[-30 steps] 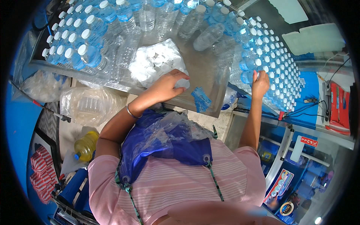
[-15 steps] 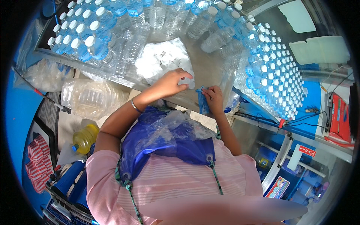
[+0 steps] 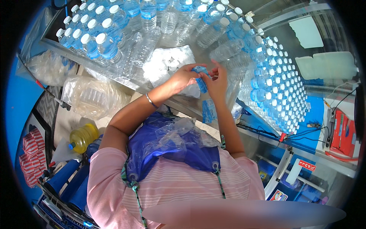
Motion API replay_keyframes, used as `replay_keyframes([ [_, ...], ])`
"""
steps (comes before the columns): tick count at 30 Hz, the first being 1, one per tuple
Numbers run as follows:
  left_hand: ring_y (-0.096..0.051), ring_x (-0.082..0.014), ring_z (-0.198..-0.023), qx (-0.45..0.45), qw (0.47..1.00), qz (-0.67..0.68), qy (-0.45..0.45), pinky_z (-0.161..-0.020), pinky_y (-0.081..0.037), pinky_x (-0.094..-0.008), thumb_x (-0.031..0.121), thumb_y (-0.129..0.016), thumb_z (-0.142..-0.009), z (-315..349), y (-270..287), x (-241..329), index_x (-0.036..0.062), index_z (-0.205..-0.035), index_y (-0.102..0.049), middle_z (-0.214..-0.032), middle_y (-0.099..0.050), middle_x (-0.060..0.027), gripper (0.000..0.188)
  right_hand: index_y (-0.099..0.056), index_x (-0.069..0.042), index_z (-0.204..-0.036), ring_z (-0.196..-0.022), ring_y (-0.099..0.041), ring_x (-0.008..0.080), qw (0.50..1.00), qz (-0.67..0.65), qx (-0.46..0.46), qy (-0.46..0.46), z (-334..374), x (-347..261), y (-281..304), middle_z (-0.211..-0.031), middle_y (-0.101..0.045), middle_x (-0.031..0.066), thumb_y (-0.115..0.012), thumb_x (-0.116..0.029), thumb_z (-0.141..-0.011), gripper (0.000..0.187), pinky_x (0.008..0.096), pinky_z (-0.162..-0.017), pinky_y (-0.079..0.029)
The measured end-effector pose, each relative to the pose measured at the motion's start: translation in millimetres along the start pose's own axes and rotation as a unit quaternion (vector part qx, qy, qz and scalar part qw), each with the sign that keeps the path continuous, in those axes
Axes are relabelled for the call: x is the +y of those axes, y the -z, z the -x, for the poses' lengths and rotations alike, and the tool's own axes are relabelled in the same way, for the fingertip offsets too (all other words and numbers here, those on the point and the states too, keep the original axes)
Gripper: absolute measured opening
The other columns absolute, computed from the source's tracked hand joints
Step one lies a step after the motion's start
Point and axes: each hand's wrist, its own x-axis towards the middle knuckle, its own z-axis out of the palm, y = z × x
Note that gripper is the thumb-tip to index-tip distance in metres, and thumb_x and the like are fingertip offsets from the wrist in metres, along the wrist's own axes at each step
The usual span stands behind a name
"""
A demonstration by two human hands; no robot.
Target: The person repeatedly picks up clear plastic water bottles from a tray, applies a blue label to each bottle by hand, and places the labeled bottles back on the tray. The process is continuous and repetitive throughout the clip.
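My left hand and my right hand meet above the metal table, fingers closed on a thin blue plastic bottle label. Part of the label lies between the fingertips of both hands, and a strip hangs below. Another blue label piece rests at the near table edge, beside my right forearm. Just beyond my left hand, a heap of white bottle caps lies on white plastic. Unlabelled clear bottles lie on their sides left of the caps.
Capped, blue-labelled bottles stand at the far left, with dense rows of more bottles on the right. Uncapped clear bottles stand at the back. Left of me are a bagged bundle and a yellow jug.
My left hand has moved from the caps to the label. My right hand has risen away from the table edge, and both hands now come together on a blue label.
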Motion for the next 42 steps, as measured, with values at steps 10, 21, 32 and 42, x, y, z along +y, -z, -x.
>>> replay_keyframes([
  [10, -0.063, -0.0087, -0.072, 0.228, 0.928, -0.262, -0.133, -0.065, -0.051, -0.0248, 0.004, -0.069, -0.079, 10.4, 11.8, 34.3, 0.0041, -0.103, -0.069, -0.084, -0.068, -0.0048, 0.024, -0.065, -0.006, -0.087, -0.064, -0.052, 0.0050, 0.947, -0.192, -0.178, -0.186, -51.2, 18.2, -22.7, -0.075, -0.062, -0.0019, -0.077, -0.013, -0.082, 0.014, 0.0206, -0.059, -0.040],
  [21, -0.062, -0.0370, -0.078, 0.235, 0.743, -0.617, -0.111, -0.074, -0.048, -0.0446, 0.014, -0.059, -0.084, 23.4, 24.7, 26.2, 0.0065, -0.119, -0.058, -0.087, -0.065, -0.0183, 0.036, -0.064, -0.010, -0.101, -0.081, -0.064, 0.0270, 0.889, 0.390, 0.018, 0.241, -156.7, -71.0, 24.8, -0.096, -0.060, 0.0103, -0.069, -0.022, -0.085, 0.021, 0.0391, -0.068, -0.049],
  [32, -0.051, -0.0378, -0.112, 0.237, 0.603, -0.719, -0.250, -0.094, -0.044, -0.0444, 0.024, -0.076, -0.075, 6.5, -3.6, 35.6, 0.0037, -0.133, -0.050, -0.123, -0.051, -0.0210, 0.066, -0.062, -0.009, -0.101, -0.091, -0.064, 0.0372, 0.873, 0.455, -0.115, 0.130, -212.1, -53.5, -3.1, -0.101, -0.063, 0.0178, -0.077, -0.026, -0.074, 0.035, 0.0445, -0.079, -0.053],
  [42, -0.055, -0.0366, -0.115, 0.212, 0.693, -0.580, -0.370, -0.095, -0.046, -0.0435, 0.018, -0.079, -0.072, -96.9, -26.1, 73.0, 0.0058, -0.146, -0.030, -0.128, -0.056, -0.0171, 0.089, -0.064, -0.008, -0.100, -0.089, -0.064, 0.0360, 0.873, 0.433, -0.147, 0.172, -164.1, -70.2, 9.5, -0.095, -0.064, 0.0162, -0.075, -0.017, -0.070, 0.033, 0.0448, -0.077, -0.052],
])
